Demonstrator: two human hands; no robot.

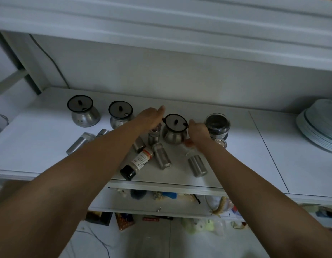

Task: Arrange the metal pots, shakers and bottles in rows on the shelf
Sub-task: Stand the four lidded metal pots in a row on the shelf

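Note:
Three lidded metal pots stand on the white shelf [245, 146]: one at far left [84, 113], a second [120, 116] beside it, and a third [174, 130] in the middle. My left hand [152, 117] and my right hand [197, 131] grip this third pot at its left and right sides. A fourth pot [217, 125] with dark contents stands just right of it. Several metal shakers lie on their sides in front, among them one [162, 158] and another [197, 165]. A labelled bottle [137, 163] with a black cap lies near the front edge.
A stack of pale plates [319, 125] sits at the shelf's far right. Two more metal cylinders [80, 143] lie at the left, partly behind my forearm. Below the shelf edge, lower shelves hold assorted packets. A cabinet overhang hangs above.

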